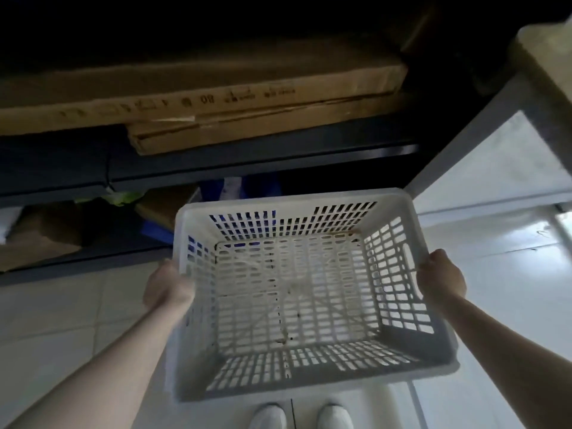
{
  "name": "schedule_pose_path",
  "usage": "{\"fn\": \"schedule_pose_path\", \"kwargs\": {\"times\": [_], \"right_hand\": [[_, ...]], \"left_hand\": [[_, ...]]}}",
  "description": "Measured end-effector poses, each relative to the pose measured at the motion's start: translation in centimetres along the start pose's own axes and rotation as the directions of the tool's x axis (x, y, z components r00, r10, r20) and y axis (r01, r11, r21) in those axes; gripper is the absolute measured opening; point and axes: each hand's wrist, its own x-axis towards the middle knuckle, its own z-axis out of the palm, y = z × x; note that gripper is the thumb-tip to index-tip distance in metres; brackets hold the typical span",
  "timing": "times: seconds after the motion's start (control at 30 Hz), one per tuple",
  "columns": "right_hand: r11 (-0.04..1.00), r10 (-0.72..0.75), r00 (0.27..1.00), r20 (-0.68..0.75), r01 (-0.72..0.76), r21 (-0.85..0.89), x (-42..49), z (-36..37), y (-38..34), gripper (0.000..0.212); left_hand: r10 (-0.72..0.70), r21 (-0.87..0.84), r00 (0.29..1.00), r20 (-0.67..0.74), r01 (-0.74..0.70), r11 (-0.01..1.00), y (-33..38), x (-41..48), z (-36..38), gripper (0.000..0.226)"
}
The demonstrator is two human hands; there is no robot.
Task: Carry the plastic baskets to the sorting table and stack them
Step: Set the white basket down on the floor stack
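Before the dark shelving point(216, 168), your left hand point(168, 287) and right hand point(441, 275) each grip the white basket point(297, 292) by its side rims.

One view only: a wide-angle camera worn on the head, facing forward and steeply down. The white basket point(294, 198) sits close beneath it, filling the lower centre. The shoes point(267, 416) lie at the bottom edge. The dark shelving point(216, 162) spans the upper frame ahead.
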Motion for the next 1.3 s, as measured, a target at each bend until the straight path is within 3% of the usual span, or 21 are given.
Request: {"fn": "schedule_pose_path", "kwargs": {"times": [0.3,0.73,1.3], "right_hand": [[0.997,-0.031,0.999,0.018,0.032,-0.077,2.8,6.4,5.8,0.014],[0.987,-0.123,0.992,0.031,0.125,-0.097,7.1,9.7,2.5,0.014],[0.987,-0.091,0.996,0.015,0.093,-0.128,7.9,14.4,1.2,0.020]], "left_hand": [[-0.062,0.003,0.998,0.030,0.062,0.998,-2.8,-1.5,7.9,0.023],[-0.074,-0.006,0.997,0.007,0.074,0.997,-2.4,2.9,10.7,0.026],[-0.063,0.044,0.998,-0.009,0.063,0.997,-2.2,8.7,15.2,0.029]]}}
